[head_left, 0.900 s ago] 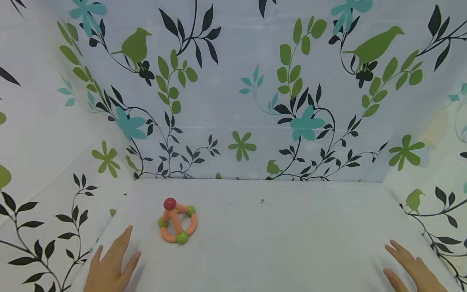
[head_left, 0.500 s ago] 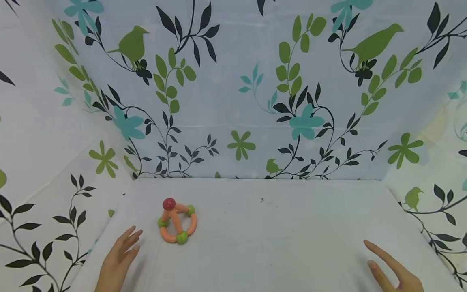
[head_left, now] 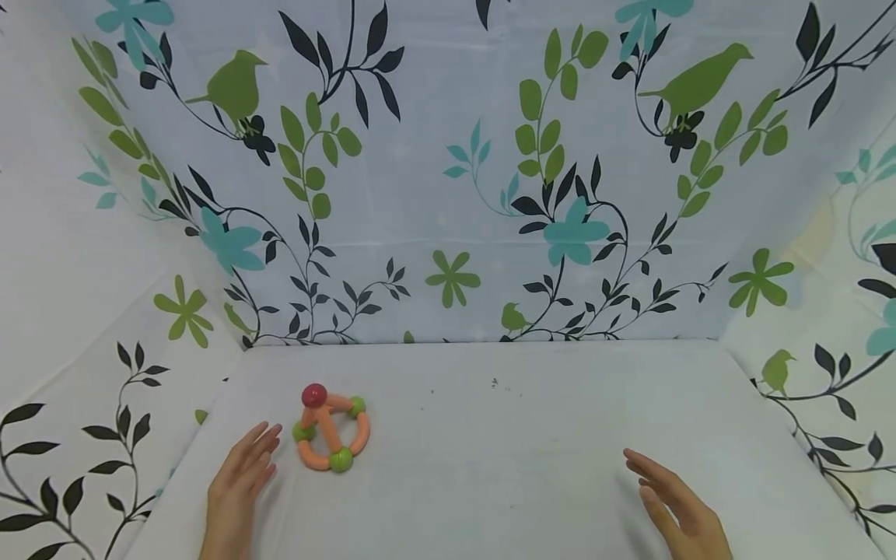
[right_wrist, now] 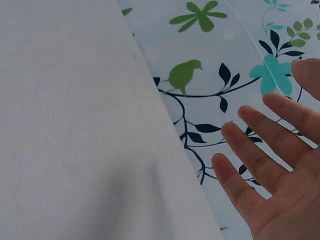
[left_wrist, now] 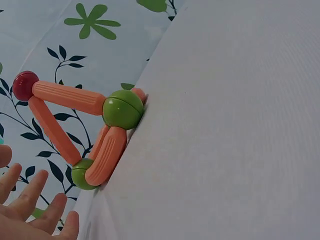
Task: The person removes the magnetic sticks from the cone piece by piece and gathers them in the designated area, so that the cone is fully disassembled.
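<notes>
A toy built of orange rods and green balls, topped by a red ball (head_left: 314, 395), stands on the left part of the white table. Its orange rods (left_wrist: 70, 97) rise from a ring of curved pieces to the red ball, like a small pyramid. Just left of it is my left hand (head_left: 240, 482), fingers extended and apart from the toy. In the left wrist view the spread fingers (left_wrist: 31, 200) hold nothing. Far to the right, my right hand (head_left: 679, 505) hovers over the table with relaxed fingers. The right wrist view shows its open palm (right_wrist: 287, 200) with nothing in it.
The white table (head_left: 476, 467) has a few small dark marks near its back. A patterned curtain (head_left: 434, 171) with birds, leaves and flowers hangs behind the table and along both sides.
My right hand has moved left, inward over the table. My left hand has come nearer the toy. The whole head view has shifted slightly; the toy stays in place on the table.
</notes>
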{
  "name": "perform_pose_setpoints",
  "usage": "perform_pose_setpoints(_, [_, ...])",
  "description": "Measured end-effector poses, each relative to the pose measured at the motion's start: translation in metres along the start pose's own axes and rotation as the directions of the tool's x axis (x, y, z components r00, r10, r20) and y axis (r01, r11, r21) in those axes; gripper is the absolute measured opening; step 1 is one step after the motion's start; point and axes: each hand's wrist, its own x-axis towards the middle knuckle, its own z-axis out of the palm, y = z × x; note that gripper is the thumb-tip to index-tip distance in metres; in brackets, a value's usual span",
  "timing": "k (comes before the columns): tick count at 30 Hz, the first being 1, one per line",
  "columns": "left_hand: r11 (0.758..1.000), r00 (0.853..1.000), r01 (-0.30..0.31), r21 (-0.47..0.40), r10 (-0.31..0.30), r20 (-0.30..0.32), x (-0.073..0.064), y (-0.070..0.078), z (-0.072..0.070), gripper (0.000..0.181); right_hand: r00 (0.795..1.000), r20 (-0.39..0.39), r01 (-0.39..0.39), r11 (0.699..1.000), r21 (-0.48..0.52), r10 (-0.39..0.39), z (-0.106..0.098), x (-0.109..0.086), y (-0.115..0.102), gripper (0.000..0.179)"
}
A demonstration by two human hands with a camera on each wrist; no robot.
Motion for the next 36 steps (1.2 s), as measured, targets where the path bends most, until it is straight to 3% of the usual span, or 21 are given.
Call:
perform_pose_setpoints(4, [0.999,1.0,0.0,-0.038,0.0,0.003,0.004,-0.003,0.008,0.059,0.997,0.01,0.079,0.985,0.152,-0.081,0.007,0.004,-0.002,0.041])
perform_pose_setpoints(8, [1.0,1.0,0.026,-0.016,-0.026,-0.004,0.01,-0.006,0.019,0.055,0.978,0.002,0.194,0.922,0.334,-0.207,0.017,0.008,-0.001,0.041])
perform_pose_setpoints(11, [0.998,0.998,0.045,0.054,-0.043,-0.04,0.015,-0.006,0.026,0.052,0.966,0.001,0.237,0.885,0.4,-0.259,0.026,0.01,-0.002,0.041])
perform_pose_setpoints(17, [0.981,0.996,0.021,0.195,-0.004,-0.086,0.027,-0.007,0.037,0.056,0.977,0.036,0.18,0.908,0.379,-0.209,0.041,0.016,-0.009,0.041])
perform_pose_setpoints(26, [0.93,0.998,-0.067,0.362,0.068,0.009,0.037,-0.008,0.036,0.056,0.971,0.101,0.155,0.898,0.413,-0.214,0.062,0.02,-0.019,0.04])
perform_pose_setpoints(36, [0.915,0.996,-0.073,0.397,0.085,-0.013,0.033,-0.011,0.043,0.053,0.964,0.18,0.102,0.894,0.437,-0.197,0.078,0.023,-0.025,0.038])
